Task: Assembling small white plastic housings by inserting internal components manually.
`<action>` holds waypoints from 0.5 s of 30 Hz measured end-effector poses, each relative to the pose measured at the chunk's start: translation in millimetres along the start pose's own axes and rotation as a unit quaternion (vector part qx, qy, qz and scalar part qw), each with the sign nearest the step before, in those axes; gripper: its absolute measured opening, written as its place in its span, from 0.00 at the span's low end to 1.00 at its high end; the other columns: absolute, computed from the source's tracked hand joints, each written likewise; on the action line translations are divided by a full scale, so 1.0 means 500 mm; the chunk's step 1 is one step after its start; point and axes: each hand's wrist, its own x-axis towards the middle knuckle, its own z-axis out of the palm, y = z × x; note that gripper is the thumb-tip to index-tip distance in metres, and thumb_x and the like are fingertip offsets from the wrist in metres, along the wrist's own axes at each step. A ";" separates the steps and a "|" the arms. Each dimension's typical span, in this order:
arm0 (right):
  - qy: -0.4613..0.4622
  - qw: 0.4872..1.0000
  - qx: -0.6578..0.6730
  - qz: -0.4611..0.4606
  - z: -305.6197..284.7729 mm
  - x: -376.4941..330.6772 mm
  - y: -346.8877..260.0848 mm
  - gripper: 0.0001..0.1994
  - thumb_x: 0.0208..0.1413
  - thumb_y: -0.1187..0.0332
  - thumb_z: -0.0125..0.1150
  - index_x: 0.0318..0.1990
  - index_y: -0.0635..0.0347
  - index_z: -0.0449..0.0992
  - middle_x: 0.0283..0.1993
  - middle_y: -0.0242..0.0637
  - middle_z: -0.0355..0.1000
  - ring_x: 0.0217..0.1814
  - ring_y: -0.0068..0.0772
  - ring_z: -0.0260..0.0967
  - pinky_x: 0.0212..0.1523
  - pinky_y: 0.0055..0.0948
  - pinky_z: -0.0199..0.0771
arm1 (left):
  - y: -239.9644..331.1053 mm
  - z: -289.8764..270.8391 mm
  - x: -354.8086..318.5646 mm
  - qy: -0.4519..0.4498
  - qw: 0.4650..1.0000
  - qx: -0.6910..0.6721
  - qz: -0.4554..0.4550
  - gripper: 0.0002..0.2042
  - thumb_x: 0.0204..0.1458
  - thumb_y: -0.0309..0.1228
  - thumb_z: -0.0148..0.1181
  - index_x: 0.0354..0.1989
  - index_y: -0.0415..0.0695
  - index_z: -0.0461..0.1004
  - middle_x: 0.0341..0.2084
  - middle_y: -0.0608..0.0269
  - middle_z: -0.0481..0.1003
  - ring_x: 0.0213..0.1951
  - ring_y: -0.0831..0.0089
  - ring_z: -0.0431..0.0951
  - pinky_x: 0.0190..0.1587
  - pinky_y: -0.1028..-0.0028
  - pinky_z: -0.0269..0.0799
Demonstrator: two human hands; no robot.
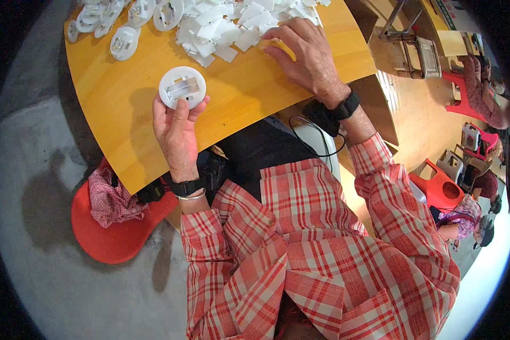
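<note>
White round plastic disc (182,86), with a rectangular metal-looking insert across its middle, sits left of centre in the upper half of the frame, pinched at its lower rim by the left hand (177,133). That hand is clenched on it, thumb up over the near edge and fingers behind, holding the disc face-up just above the yellow wooden desk (249,105). The insert's long axis runs roughly left to right across the picture.

Nearest the viewer, at the bottom of the frame, is the person's red-and-white checked shirt (306,255), with a dark strap on each wrist. At lower left a red plastic stool (110,241) carries a crumpled checked cloth (110,198).

Farther up and to the right, the right hand (300,48) lies palm-down, its fingers spread and resting on the edge of a heap of small white flat plastic pieces (221,25); it grips nothing I can make out. So the heap lies up and to the right of the held disc, and the right hand is much the nearer to it.

Along the top left edge lie more round white discs (124,42). At far right, other people sit by red seats.
</note>
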 end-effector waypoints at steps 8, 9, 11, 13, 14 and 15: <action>-0.049 0.995 -0.009 0.086 0.031 -0.007 -0.041 0.12 0.46 0.62 0.61 0.39 0.50 0.72 0.34 0.33 0.65 0.41 0.37 0.64 0.40 0.37 0.61 | 0.001 0.004 0.004 0.007 1.000 -0.013 -0.001 0.17 0.53 0.24 0.52 0.51 0.38 0.59 0.47 0.56 0.67 0.44 0.65 0.73 0.43 0.69 0.76; -0.042 0.996 -0.023 0.070 0.031 -0.005 -0.040 0.13 0.46 0.62 0.61 0.40 0.50 0.72 0.34 0.33 0.66 0.41 0.37 0.64 0.41 0.37 0.61 | 0.001 0.004 0.005 0.005 1.000 -0.013 -0.002 0.17 0.53 0.25 0.52 0.51 0.38 0.59 0.46 0.56 0.67 0.44 0.65 0.73 0.43 0.69 0.76; -0.036 0.997 -0.037 0.053 0.031 -0.002 -0.034 0.13 0.46 0.62 0.61 0.41 0.50 0.72 0.34 0.33 0.66 0.42 0.37 0.64 0.41 0.37 0.61 | -0.002 0.003 0.006 0.004 1.000 -0.014 -0.003 0.17 0.53 0.25 0.52 0.51 0.38 0.59 0.46 0.56 0.67 0.44 0.65 0.73 0.43 0.69 0.76; -0.051 0.997 -0.042 0.032 0.034 0.005 -0.026 0.14 0.47 0.61 0.60 0.43 0.48 0.73 0.34 0.33 0.66 0.42 0.36 0.63 0.42 0.37 0.61 | -0.001 -0.001 0.006 -0.005 1.000 -0.015 -0.001 0.17 0.54 0.25 0.52 0.51 0.38 0.59 0.46 0.55 0.67 0.44 0.65 0.73 0.43 0.69 0.76; -0.051 0.997 -0.041 0.031 0.038 0.008 -0.021 0.14 0.47 0.61 0.60 0.43 0.48 0.73 0.34 0.33 0.66 0.42 0.36 0.63 0.42 0.37 0.61 | 0.000 0.000 0.006 -0.003 1.000 -0.015 0.000 0.17 0.54 0.25 0.52 0.51 0.38 0.59 0.46 0.55 0.67 0.44 0.65 0.73 0.43 0.69 0.76; -0.054 0.998 -0.037 0.021 0.042 0.012 -0.016 0.13 0.47 0.62 0.60 0.42 0.48 0.74 0.34 0.33 0.66 0.42 0.36 0.63 0.42 0.37 0.61 | 0.001 0.002 0.006 -0.003 1.000 -0.017 0.002 0.17 0.54 0.25 0.52 0.51 0.38 0.59 0.45 0.55 0.67 0.43 0.64 0.73 0.43 0.70 0.76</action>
